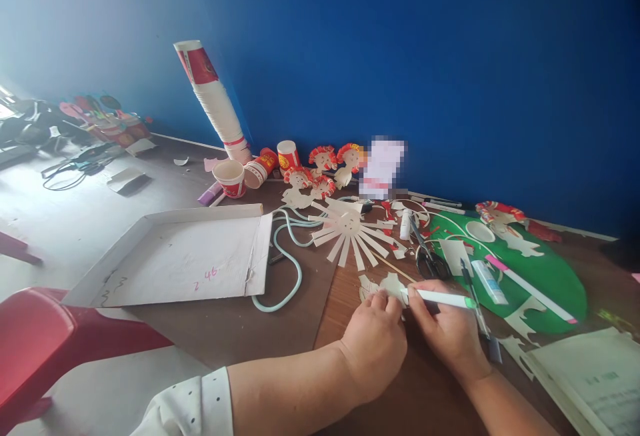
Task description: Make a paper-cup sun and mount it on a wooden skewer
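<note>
1. The left hand [377, 343] is curled nearly closed, its fingertips holding down a pale paper cut-out [393, 285] just ahead of them on the bench [430, 396]; probably this keeps the light piece from sliding.
2. The right hand [447, 329], beside it, is closed around a white marker [445, 298], gripped near the end toward the cut-out, likely for fine control. The green end points away to the right; whether the tip touches paper I cannot tell.
3. Just beyond the left hand's fingertips, another paper piece [367, 285] shows partly.
4. Beyond both hands lie a fringed paper piece [350, 224] and black scissors [433, 265], seemingly left within easy reach.
5. Right of the right hand, a pen [473, 293], a glue stick [489, 283] and a pink-ended marker [533, 289] lie near, the last two over a green sheet [565, 289].
6. Left of the left hand, well apart, sits a shallow cardboard tray [180, 256].
7. Farthest ahead, red-fringed paper figures [350, 161] and a leaning cup stack [217, 106] stand near the blue wall [400, 56], perhaps to keep the working spot free.
</note>
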Action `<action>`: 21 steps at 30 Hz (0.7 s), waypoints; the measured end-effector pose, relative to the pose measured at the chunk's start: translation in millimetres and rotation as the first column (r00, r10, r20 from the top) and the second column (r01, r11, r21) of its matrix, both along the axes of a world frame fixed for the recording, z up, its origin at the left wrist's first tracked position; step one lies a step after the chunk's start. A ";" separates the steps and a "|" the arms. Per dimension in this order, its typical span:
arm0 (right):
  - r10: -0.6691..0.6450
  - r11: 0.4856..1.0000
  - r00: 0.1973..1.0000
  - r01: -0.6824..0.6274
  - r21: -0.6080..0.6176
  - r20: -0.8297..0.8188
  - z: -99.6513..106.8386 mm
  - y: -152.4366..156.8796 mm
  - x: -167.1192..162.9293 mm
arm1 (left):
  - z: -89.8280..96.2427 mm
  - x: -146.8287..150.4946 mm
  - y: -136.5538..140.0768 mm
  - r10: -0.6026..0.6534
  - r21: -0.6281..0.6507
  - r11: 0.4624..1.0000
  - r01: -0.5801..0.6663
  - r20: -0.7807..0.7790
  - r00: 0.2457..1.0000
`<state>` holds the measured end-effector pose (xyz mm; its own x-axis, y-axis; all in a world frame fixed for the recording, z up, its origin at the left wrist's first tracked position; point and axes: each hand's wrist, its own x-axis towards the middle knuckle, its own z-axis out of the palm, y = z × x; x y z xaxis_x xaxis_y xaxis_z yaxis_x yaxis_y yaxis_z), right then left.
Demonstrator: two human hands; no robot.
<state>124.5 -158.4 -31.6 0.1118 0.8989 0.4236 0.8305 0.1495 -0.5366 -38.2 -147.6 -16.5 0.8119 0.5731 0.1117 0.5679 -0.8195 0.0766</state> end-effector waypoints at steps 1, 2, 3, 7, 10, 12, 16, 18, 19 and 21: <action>0.005 1.000 1.000 -0.005 -0.002 0.001 0.0 0.3 -0.3 | -0.8 0.1 -0.8 0.000 0.010 1.000 0.000 -0.003 1.000; 0.011 1.000 1.000 -0.011 -0.003 0.002 0.2 0.5 -0.6 | -1.4 0.1 -1.4 0.001 0.017 1.000 -0.001 -0.008 1.000; 0.018 1.000 1.000 -0.018 -0.003 0.004 0.4 0.6 -1.0 | -1.9 0.1 -1.8 0.001 0.021 1.000 -0.001 -0.014 1.000; 0.034 0.999 0.999 -0.033 -0.020 0.013 0.9 -0.2 -1.4 | -1.9 0.1 -2.4 -0.002 0.031 1.000 0.003 -0.037 0.999; 0.035 0.998 0.999 -0.034 -0.049 0.017 -0.8 -0.7 -0.6 | -1.3 0.2 -2.6 0.004 0.038 0.999 -0.002 -0.041 0.999; 0.037 0.997 0.999 -0.036 -0.067 0.018 -3.0 -0.7 0.0 | -1.1 0.2 -2.6 0.007 0.037 0.999 -0.005 -0.048 0.999; 0.027 0.992 1.000 -0.025 -0.121 0.012 -6.7 -1.6 0.2 | -1.8 -0.3 -3.6 -0.009 0.049 0.999 0.012 -0.070 0.998; 0.025 0.988 1.000 -0.025 -0.155 0.001 -6.8 -2.5 -0.5 | -3.2 -0.3 -5.2 0.000 0.065 0.998 0.004 -0.067 0.998; 0.025 0.986 1.000 -0.026 -0.164 -0.004 -6.4 -2.9 -1.0 | -4.0 -0.3 -6.2 0.006 0.071 0.997 -0.001 -0.067 0.998; 0.026 0.987 1.000 -0.027 -0.158 -0.009 -4.8 -3.3 -2.0 | -5.5 -0.3 -8.5 0.015 0.074 0.997 -0.010 -0.071 0.997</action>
<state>122.5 -161.8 -36.4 0.0897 0.9571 0.2755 0.8237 0.0842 -0.5608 -38.4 -156.1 -22.1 0.8122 0.5755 0.0957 0.5799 -0.8143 -0.0248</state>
